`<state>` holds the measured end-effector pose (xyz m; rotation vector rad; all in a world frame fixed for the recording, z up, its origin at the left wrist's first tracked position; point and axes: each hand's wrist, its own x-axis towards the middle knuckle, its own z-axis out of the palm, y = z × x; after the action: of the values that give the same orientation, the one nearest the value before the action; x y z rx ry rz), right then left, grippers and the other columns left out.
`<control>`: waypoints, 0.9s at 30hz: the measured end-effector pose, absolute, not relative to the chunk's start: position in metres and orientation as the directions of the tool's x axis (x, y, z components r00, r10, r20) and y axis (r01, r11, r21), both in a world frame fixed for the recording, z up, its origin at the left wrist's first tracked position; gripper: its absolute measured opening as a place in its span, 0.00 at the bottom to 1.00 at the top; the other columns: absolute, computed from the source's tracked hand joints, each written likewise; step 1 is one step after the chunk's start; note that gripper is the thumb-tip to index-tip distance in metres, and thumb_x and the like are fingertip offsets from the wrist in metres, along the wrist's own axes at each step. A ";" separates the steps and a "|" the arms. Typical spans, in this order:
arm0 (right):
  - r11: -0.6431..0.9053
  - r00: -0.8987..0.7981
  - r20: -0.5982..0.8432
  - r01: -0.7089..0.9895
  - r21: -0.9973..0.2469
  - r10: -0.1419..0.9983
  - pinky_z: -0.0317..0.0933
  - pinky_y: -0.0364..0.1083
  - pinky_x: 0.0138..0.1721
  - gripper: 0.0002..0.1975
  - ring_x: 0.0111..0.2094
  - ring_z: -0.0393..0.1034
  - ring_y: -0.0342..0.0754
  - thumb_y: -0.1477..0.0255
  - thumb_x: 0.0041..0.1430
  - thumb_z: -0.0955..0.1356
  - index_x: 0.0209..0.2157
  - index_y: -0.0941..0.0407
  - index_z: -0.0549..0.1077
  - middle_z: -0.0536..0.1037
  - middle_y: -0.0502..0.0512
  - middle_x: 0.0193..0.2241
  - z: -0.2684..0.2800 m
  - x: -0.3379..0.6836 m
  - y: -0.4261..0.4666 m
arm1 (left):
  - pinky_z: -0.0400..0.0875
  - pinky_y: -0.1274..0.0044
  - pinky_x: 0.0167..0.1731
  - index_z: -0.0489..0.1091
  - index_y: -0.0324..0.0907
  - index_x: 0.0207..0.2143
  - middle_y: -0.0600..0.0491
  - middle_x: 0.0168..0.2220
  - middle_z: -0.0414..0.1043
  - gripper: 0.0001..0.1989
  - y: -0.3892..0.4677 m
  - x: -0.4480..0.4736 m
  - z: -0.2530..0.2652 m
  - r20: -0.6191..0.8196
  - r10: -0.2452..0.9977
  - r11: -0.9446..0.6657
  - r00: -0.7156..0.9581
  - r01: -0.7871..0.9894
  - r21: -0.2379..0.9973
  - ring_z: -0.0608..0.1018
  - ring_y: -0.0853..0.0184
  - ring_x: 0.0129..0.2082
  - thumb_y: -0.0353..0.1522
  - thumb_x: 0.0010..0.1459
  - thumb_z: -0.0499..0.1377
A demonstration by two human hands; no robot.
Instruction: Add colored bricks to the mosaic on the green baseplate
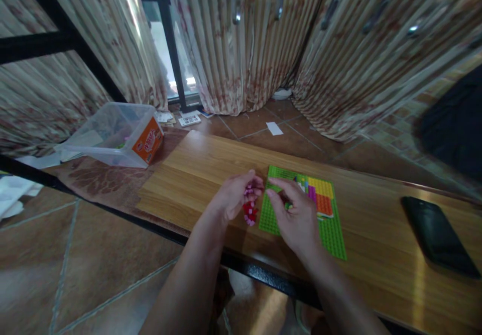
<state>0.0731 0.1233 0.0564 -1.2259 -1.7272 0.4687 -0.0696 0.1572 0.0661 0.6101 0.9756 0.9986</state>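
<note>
Several pink building bricks [248,191] cupped in our left hand [236,194]; our right hand [297,214], thumb-forefinger gap narrow, over green baseplate [333,242].

my feed comes through dim, with daylight entering by the window [160,43] between the curtains [244,48]. i see a pale streak glaring on the table [376,234] near the phone [439,234], upper corners smeared and stretched, and the small bricks [250,213] too soft to read clearly.
</note>
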 end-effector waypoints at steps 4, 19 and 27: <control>0.359 -0.169 0.320 0.549 -0.755 0.932 0.64 0.45 0.36 0.07 0.33 0.72 0.45 0.71 0.60 0.65 0.37 0.53 0.76 0.78 0.52 0.32 0.058 0.081 0.121 | 0.58 0.84 0.19 0.72 0.35 0.25 0.52 0.24 0.71 0.05 0.162 -0.080 0.068 -0.362 0.932 0.326 0.004 -0.444 0.835 0.68 0.76 0.20 0.29 0.50 0.59; 0.321 -0.382 0.005 0.769 -0.553 0.924 0.63 0.45 0.39 0.09 0.37 0.72 0.48 0.77 0.57 0.67 0.37 0.52 0.76 0.77 0.52 0.37 0.040 0.055 0.096 | 0.53 0.85 0.18 0.72 0.36 0.25 0.54 0.24 0.69 0.05 0.162 -0.081 0.071 -0.316 0.946 0.255 -0.069 -0.442 0.860 0.64 0.79 0.19 0.30 0.50 0.59; 0.352 -0.380 0.053 0.782 -0.515 0.923 0.63 0.44 0.42 0.11 0.41 0.72 0.47 0.76 0.61 0.64 0.40 0.51 0.76 0.77 0.53 0.41 0.035 0.053 0.095 | 0.54 0.84 0.18 0.72 0.35 0.25 0.53 0.23 0.69 0.05 0.163 -0.082 0.070 -0.306 0.949 0.246 -0.071 -0.439 0.864 0.64 0.79 0.18 0.29 0.50 0.59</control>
<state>0.0528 0.0952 0.0354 -1.5061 -2.2852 0.5904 -0.0819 0.1626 0.0701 0.6109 1.0986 1.2684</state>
